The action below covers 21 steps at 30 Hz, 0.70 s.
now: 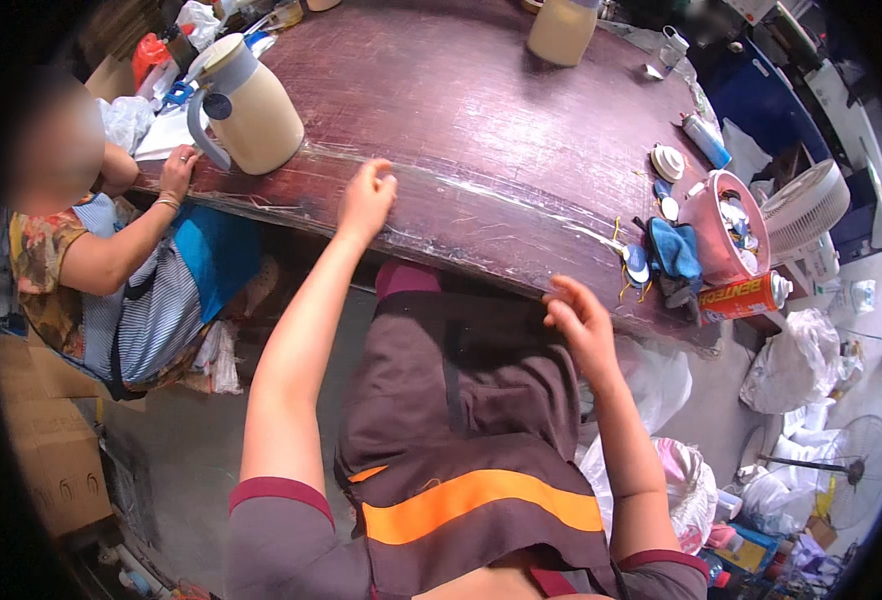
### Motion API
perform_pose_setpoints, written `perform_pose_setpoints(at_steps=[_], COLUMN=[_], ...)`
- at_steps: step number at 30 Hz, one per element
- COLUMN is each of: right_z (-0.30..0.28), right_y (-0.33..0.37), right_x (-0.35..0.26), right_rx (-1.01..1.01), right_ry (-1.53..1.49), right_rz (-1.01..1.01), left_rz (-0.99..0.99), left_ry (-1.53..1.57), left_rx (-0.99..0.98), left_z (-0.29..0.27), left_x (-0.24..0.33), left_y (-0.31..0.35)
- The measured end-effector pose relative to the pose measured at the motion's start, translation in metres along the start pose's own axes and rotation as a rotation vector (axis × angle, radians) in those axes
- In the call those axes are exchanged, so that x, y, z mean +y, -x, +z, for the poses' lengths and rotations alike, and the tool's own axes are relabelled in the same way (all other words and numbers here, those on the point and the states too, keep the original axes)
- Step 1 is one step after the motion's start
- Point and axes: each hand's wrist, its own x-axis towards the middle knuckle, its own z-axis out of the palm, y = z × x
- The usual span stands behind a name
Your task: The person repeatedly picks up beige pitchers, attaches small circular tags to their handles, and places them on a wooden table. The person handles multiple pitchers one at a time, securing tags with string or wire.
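from where i stand, the person's left hand (369, 200) is at the near edge of the dark red tabletop (441, 90), fingers curled, though i can't quite tell whether the tips meet. to its left, a cream pitcher (261, 122) stands upright on the tabletop. the right hand (579, 320) is by the same edge, fingers bent and loosely apart, nearest a blue-and-white tag (637, 266); beside that are a blue cloth (673, 250) and a pink bucket (707, 238).
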Motion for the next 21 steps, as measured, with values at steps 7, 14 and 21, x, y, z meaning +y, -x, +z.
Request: perform_pose_setpoints(at_steps=[7, 14, 21], right_z=[-0.017, -0.012, -0.011], right_y=[-0.090, -0.226, -0.265], right_x=[-0.048, -0.152, -0.148], right_rx=[0.022, 0.268, 0.411], right_ry=[0.261, 1.012, 0.808], right_rz=[-0.142, -0.449, -0.580], left_rz=[0.259, 0.248, 0.199], left_ry=[-0.259, -0.217, -0.171], left_rx=[0.121, 0.162, 0.171], left_z=[0.019, 0.018, 0.019], left_x=[0.001, 0.000, 0.001], left_y=[0.011, 0.013, 0.013])
